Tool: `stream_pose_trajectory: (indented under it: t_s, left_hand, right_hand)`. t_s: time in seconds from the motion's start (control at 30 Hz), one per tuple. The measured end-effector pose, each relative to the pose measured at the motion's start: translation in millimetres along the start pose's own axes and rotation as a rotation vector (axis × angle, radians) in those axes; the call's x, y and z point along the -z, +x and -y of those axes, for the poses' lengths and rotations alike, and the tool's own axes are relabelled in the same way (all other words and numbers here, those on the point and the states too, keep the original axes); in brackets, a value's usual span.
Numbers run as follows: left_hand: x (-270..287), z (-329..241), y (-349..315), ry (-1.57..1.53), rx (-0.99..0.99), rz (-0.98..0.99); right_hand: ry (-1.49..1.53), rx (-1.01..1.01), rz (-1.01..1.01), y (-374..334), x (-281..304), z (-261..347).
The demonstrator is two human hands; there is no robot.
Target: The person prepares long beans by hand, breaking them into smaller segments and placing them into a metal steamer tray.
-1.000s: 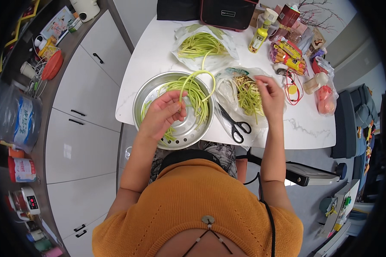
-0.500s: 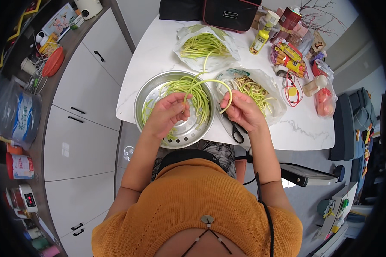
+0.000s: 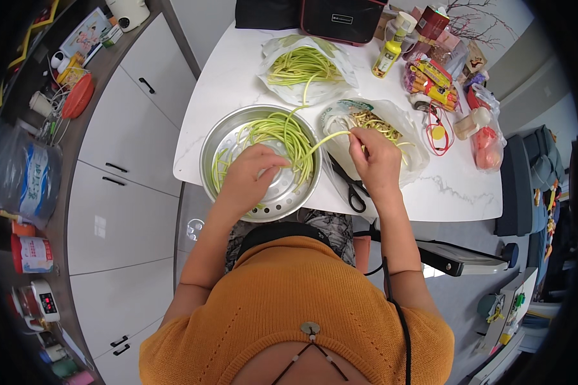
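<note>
My right hand (image 3: pixel 376 157) pinches one end of a long green garlic scape (image 3: pixel 331 138), which stretches left and down to the bowl. My left hand (image 3: pixel 253 176) is over the steel bowl (image 3: pixel 207 144), thumb and fingertips closed together; whatever is between them is too small to make out. Loose garlic scapes (image 3: pixel 279 131) lie in the bowl, whose bottom has round holes or dots. Beside my right hand a white plastic bag (image 3: pixel 414 144) holds brownish trimmings and green pieces. Black-handled scissors (image 3: pixel 356 197) lie just left of my right wrist.
A second plastic bag (image 3: pixel 279 90) of scapes lies beyond the bowl on the white table (image 3: pixel 196 131). Farther back are a black and red case (image 3: pixel 340 22), a yellow bottle (image 3: pixel 386 58) and packaged food (image 3: pixel 433 83). Cabinets (image 3: pixel 115 212) stand at the left.
My right hand has moved slightly right and up, and the scape's curved loop has straightened. My left hand has turned and now points its fingertips to the right, lower over the bowl.
</note>
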State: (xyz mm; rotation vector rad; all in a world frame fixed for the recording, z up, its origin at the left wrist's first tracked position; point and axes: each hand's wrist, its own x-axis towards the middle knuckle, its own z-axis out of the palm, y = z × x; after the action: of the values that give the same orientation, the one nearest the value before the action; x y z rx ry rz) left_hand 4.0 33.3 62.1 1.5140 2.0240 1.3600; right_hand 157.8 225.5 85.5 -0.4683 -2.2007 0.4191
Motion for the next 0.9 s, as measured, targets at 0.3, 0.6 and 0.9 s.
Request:
stream_pose_trajectory:
  t_s: [0.3,0.6,0.9]
  left_hand:
    - [-18.9,-20.5,19.9,0.246,-0.126,-0.142]
    - [-21.7,-38.3,32.6,0.607,-0.231,-0.514]
    - [-31.2,-25.7,36.6,0.477,-0.415,-0.290]
  right_hand:
    - [-0.038,0.218,0.026,-3.9,1.4,13.6]
    - [-0.078,0.325,0.049,-5.3,2.7,17.7]
    - [-0.119,0.309,0.056,-8.9,6.0,19.5]
